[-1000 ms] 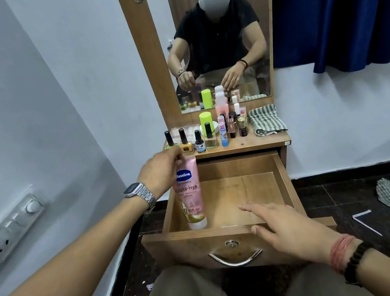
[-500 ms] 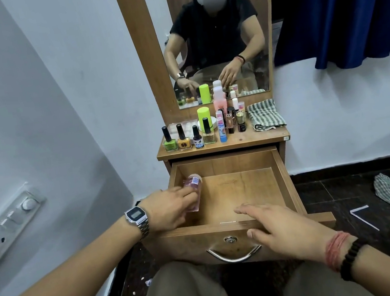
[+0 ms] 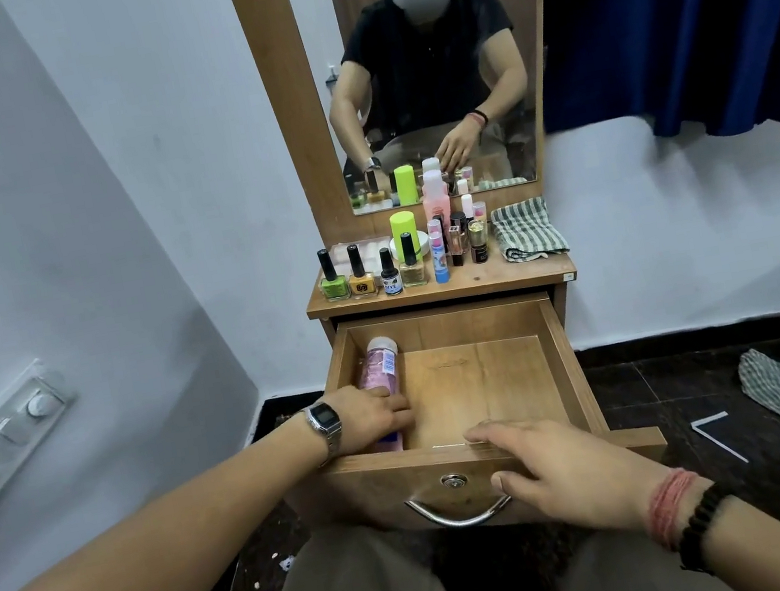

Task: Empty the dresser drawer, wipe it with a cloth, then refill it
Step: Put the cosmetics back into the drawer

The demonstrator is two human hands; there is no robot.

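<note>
Now the pink lotion tube [image 3: 382,380], upright in the air a second ago, lies flat along the left wall of the open dresser drawer [image 3: 563,358], cap toward the far end. The left hand [image 3: 370,416] holds its near end, fingers curled over it. The right hand [image 3: 559,468] has stayed on the drawer's front edge, fingers straight. Nail polish bottles [image 3: 358,274] and a folded checked cloth [image 3: 527,229] stand on the dresser surface [image 3: 479,279].

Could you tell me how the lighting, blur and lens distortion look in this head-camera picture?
Head view: even indoor light, with a pale glare patch on the drawer floor; wide-angle bending bows the wall and forearms near the edges; the middle is sharp, so the nail polish bottles read clearly; the left hand on the pink lotion tube is slightly soft.
</note>
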